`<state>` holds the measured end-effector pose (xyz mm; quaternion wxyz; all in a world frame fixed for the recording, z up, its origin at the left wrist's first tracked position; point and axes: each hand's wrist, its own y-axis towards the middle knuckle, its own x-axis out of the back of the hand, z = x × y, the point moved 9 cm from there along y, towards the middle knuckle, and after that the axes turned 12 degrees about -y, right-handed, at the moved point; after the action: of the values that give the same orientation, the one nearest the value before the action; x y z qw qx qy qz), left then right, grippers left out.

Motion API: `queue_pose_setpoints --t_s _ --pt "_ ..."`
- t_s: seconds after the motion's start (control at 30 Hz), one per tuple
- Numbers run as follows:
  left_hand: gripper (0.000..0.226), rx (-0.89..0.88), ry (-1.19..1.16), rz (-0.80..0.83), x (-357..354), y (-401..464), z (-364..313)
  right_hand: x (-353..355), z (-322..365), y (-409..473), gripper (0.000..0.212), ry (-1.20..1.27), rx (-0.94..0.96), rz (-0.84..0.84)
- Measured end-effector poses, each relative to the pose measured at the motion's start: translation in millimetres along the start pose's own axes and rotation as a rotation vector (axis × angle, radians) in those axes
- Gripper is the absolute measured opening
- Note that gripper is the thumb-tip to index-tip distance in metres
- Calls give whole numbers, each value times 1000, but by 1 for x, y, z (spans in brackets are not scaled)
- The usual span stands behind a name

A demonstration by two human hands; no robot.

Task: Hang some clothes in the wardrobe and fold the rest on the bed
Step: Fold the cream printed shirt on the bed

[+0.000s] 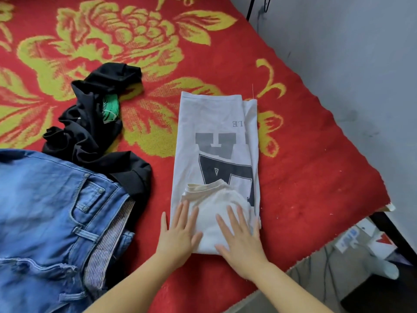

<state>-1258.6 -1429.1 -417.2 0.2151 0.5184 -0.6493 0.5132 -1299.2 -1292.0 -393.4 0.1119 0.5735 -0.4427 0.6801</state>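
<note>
A white T-shirt (214,123) with large dark letters lies on the bed, folded into a long narrow strip running away from me. Its collar end is nearest me. My left hand (180,233) lies flat on the near left corner of the shirt, fingers straight and spread. My right hand (241,238) presses flat on the near right part, fingers straight. A crumpled black garment (90,129) with a green label lies to the left. Blue jeans (45,211) lie at the near left, partly over the black garment's cuff.
The bed carries a red blanket (304,154) with a yellow flower pattern. Its right edge runs diagonally beside a grey wall (349,53). Below the near right corner, boxes and white items (365,242) sit on the floor.
</note>
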Motion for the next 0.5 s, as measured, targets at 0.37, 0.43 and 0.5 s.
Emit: queue_pose_setpoints --t_s 0.37,0.43,0.5 --pt "105 -325 211 183 -15 -23 -2 -28 -2 -14 112 -178 151 180" --pt "101 -311 214 126 -8 -13 -2 -34 -9 -5 110 -140 100 162" --pt "89 -288 244 59 5 -2 -8 -37 -15 9 103 -95 60 243"
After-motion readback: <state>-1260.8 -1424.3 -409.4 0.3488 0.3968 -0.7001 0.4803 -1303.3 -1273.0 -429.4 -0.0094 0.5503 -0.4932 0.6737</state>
